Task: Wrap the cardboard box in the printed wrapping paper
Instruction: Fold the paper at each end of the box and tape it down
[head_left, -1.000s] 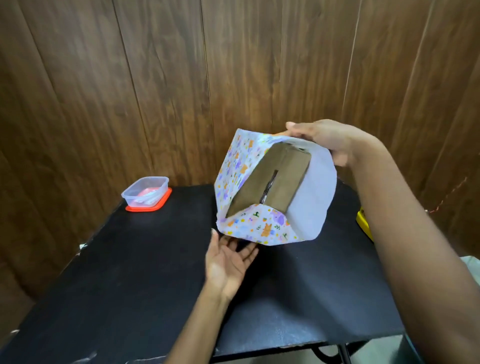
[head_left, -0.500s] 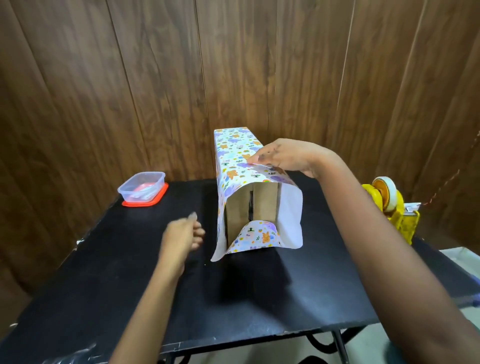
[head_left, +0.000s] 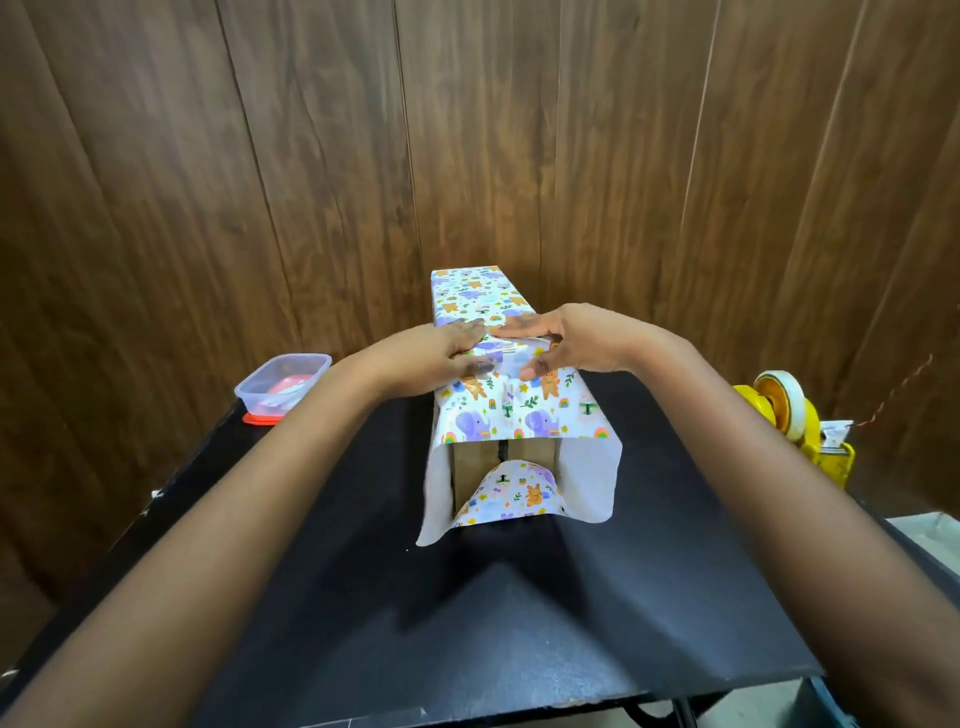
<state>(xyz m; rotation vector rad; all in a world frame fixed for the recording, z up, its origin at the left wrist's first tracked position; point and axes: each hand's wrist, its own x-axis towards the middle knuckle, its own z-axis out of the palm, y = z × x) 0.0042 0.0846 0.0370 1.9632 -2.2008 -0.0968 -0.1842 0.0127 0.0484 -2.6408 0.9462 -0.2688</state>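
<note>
At the far left edge of the black bench (head_left: 363, 597) sits a clear tub (head_left: 283, 382) on a red lid. Right of it, the left hand (head_left: 447, 356) lies flat on top of the paper (head_left: 498, 410), fingers nearly straight and pressing down, holding nothing. The box (head_left: 524, 452) stands mid-bench, lengthwise away from the person, with the paper draped over its top and down both long sides. Its near end is uncovered: bare cardboard shows there, a rounded bottom flap (head_left: 511, 493) of paper curls up against it, and the white side flaps stick out loose to left and right. The right hand (head_left: 561, 345) rests beside the left, fingers arched, fingertips and thumb touching the paper on the box top, nothing gripped. At the bench's right edge stands a yellow tape dispenser (head_left: 795, 421). A wood wall (head_left: 311, 182) stands behind.
</note>
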